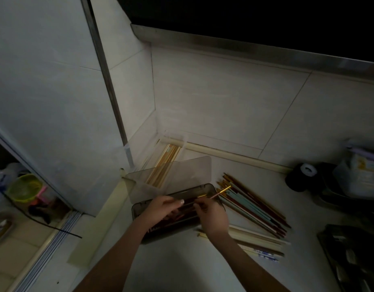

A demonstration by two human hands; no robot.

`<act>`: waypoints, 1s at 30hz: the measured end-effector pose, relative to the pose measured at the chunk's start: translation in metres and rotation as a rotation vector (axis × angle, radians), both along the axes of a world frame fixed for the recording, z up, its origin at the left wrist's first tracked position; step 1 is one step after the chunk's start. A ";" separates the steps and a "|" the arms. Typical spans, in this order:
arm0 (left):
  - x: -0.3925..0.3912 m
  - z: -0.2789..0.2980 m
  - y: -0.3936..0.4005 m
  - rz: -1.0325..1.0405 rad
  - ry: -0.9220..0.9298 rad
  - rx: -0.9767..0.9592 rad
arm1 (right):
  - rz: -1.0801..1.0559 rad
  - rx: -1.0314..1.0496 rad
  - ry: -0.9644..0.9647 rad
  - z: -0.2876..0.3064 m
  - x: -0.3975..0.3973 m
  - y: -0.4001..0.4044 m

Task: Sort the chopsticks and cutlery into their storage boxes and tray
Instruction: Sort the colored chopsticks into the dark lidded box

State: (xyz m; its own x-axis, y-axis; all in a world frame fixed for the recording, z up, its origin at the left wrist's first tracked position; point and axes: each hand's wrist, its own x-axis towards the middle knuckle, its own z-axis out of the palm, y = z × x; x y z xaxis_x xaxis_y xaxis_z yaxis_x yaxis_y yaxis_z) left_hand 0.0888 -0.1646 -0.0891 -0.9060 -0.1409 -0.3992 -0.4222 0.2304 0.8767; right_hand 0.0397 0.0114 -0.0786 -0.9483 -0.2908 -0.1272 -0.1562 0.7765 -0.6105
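On the dim counter, both hands work over a smoky box; right hand pinches a gold-tipped chopstick; left hand grips chopsticks inside.

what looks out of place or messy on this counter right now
Nothing is damaged or spilled. The loose pile of dark red and pale blue chopsticks lies fanned unevenly on the white counter, right of the smoky translucent storage box; cream chopsticks lie crosswise below them.

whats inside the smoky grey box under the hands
Dark reddish chopsticks lie lengthwise in the grey box. The left hand and right hand cover much of the inside, so the count and anything beneath cannot be seen.
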 end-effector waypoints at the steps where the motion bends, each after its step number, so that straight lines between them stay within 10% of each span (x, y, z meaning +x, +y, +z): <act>1: 0.000 0.000 -0.002 -0.056 0.003 -0.031 | 0.028 0.019 -0.009 -0.001 0.002 -0.004; 14: -0.002 -0.014 -0.019 -0.226 0.035 -0.303 | -0.133 -0.289 0.029 0.007 -0.028 0.036; 30: -0.007 -0.024 -0.020 -0.248 0.023 -0.355 | -0.199 0.125 -0.053 -0.024 -0.080 0.117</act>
